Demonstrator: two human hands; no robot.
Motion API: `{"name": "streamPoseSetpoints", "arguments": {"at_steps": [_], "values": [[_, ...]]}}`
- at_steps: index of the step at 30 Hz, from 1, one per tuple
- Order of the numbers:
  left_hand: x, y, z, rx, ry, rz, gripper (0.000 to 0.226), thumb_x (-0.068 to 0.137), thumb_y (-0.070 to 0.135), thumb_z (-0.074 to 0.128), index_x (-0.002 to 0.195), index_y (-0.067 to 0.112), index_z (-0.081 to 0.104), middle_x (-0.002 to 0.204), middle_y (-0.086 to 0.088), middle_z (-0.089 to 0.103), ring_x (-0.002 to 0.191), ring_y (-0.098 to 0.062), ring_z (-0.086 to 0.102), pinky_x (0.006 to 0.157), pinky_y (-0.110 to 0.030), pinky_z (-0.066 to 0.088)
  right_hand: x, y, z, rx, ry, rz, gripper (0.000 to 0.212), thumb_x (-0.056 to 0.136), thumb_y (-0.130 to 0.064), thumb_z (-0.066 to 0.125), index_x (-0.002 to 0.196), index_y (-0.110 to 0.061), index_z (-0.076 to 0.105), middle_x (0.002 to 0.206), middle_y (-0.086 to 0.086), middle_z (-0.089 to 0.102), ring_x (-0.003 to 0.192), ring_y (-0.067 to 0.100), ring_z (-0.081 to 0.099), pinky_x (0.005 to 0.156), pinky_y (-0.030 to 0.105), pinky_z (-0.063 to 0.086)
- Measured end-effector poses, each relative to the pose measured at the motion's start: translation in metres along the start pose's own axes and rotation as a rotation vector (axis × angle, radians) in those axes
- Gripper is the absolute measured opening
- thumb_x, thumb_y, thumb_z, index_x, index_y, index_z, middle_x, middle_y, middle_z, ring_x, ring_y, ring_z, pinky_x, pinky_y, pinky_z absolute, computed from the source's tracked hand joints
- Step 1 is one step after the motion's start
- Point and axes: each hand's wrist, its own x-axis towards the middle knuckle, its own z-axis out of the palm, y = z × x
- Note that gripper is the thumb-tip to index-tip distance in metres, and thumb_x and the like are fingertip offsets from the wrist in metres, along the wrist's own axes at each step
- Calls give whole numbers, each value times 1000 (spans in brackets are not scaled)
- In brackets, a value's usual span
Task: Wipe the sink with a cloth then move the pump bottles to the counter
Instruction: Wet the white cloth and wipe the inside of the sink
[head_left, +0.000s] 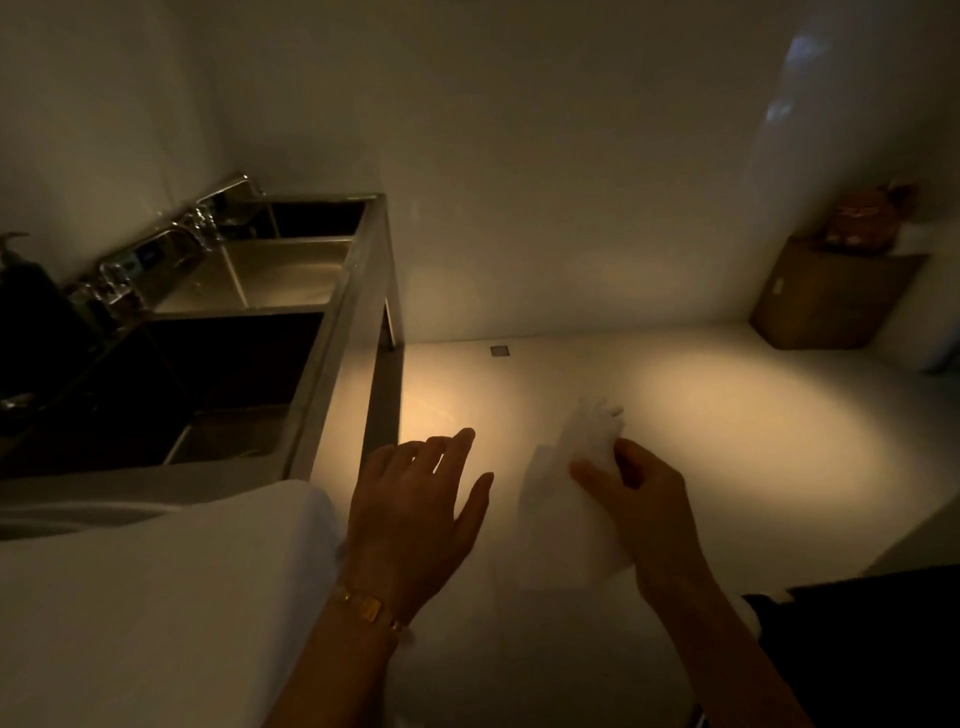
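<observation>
The room is dim. A steel sink (337, 312) with stepped basins fills the left side, its taps (156, 249) along the back wall. A dark pump bottle (21, 280) stands at the sink's far left edge, only partly visible. My right hand (639, 499) pinches a thin white cloth (566, 509) that hangs down over the white counter (701, 395). My left hand (415, 499) hovers beside it with fingers spread, holding nothing, close to the sink's right wall.
A wooden box (831, 296) with a brownish object (867, 213) on top sits in the far right corner. A small square inset (500, 351) lies in the counter near the wall. A white rounded surface (156, 597) fills the lower left.
</observation>
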Motion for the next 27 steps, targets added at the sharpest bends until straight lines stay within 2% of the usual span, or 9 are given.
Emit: {"name": "streamPoseSetpoints", "arguments": {"at_steps": [2, 6, 11, 16, 20, 27], "values": [[18, -4, 13, 5, -13, 0, 59, 91, 52, 27, 111, 12, 66, 91, -6, 72, 77, -24, 69, 75, -41, 51, 22, 3, 2, -15, 7, 15, 14, 82, -16, 66, 93, -21, 58, 81, -13, 60, 74, 2, 57, 53, 11, 45], [57, -14, 46, 30, -47, -29, 55, 87, 51, 32, 109, 13, 67, 89, -7, 72, 74, -25, 69, 72, -44, 53, 77, 17, 8, 2, 14, 47, 16, 82, -15, 66, 93, -22, 58, 81, -11, 61, 75, 4, 57, 57, 14, 46], [125, -26, 89, 47, -40, -39, 69, 94, 56, 13, 108, 15, 67, 87, -5, 72, 72, -23, 69, 73, -44, 53, 160, 34, 12, -1, -9, 45, 16, 83, -16, 65, 94, -24, 56, 83, -12, 60, 77, 4, 56, 57, 16, 42], [214, -30, 125, 61, -24, -58, 70, 94, 55, 12, 103, 15, 69, 84, -4, 73, 70, -23, 70, 69, -44, 54, 253, 35, 15, -2, -42, 33, 15, 84, -19, 64, 97, -22, 56, 84, -12, 59, 75, 2, 57, 49, 9, 44], [269, -38, 155, 34, -26, -87, 69, 94, 54, 13, 106, 14, 68, 87, -4, 73, 74, -23, 70, 71, -44, 53, 321, 38, 19, -10, -64, 31, 18, 83, -17, 65, 95, -24, 54, 85, -11, 59, 77, 5, 56, 58, 17, 45], [339, -71, 200, 23, -76, -123, 70, 94, 55, 13, 106, 15, 68, 89, -4, 73, 76, -23, 70, 73, -45, 53, 408, 54, 43, -18, -98, 67, 15, 84, -16, 64, 95, -22, 55, 85, -9, 60, 77, 5, 57, 58, 17, 43]]}}
